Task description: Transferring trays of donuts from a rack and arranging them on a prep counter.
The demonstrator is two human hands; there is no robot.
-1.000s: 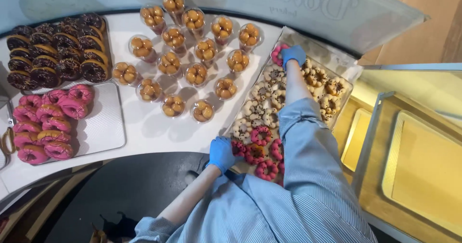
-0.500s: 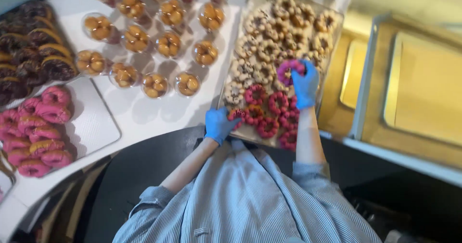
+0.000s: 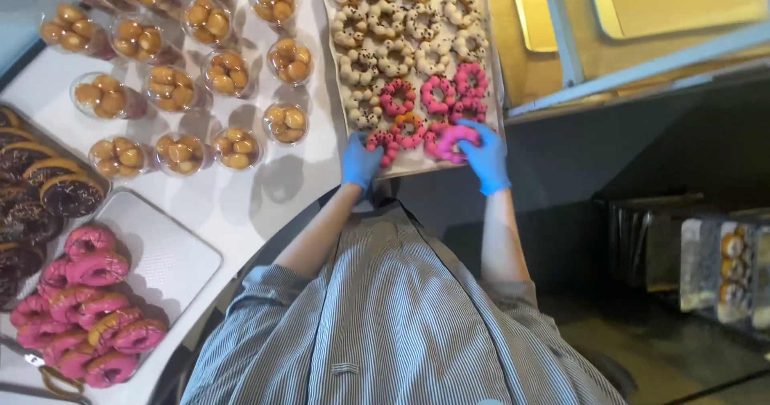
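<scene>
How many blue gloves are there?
2. One covers the left hand, at the doughnut tray's near edge; the other covers the right hand, holding a pink ring doughnut over that tray. None look hidden.

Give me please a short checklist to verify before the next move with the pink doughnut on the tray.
1. Right hand grips the pink ring doughnut: ok, fingers curl over it at the tray's near right corner.
2. Left hand steadies the tray: ok, it rests at the near edge.
3. Both hands gloved: ok, blue gloves.
4. Tray fully supported: cannot tell, its near edge seems to reach the counter's end.
5. Free spot among the pink doughnuts: cannot tell, the hands hide the front row.
6. Cups of small round pastries clear of the tray: ok, a gap shows.
</scene>
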